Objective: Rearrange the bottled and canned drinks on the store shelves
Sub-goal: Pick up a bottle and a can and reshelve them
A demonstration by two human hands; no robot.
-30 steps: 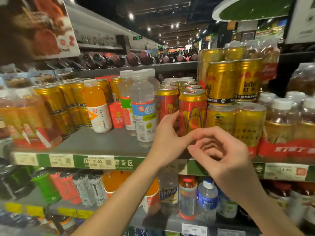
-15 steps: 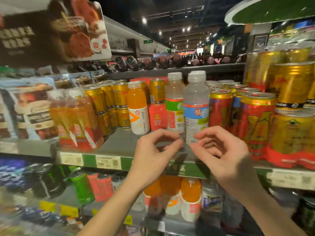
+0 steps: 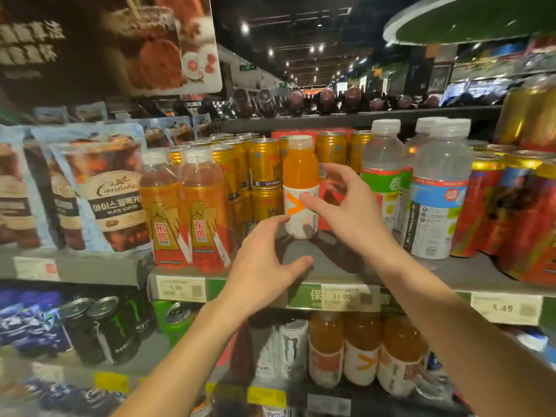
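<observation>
A small orange juice bottle with a white label and white cap stands upright on the grey middle shelf, in front of stacked gold cans. My right hand is at the bottle's right side. Its thumb tip touches the label and its fingers curve loosely beside the bottle without closing round it. My left hand hovers low over the shelf with fingers spread, its fingertips close to the bottle's lower left.
Two amber bottles with red labels stand left of the gap, coffee pouches beyond them. Clear water bottles and red cans crowd the right. Below are black cans and orange bottles.
The view has swung left along the shelf. Both hands moved from the clear bottles over to the orange juice bottle, and my right thumb now touches its label.
</observation>
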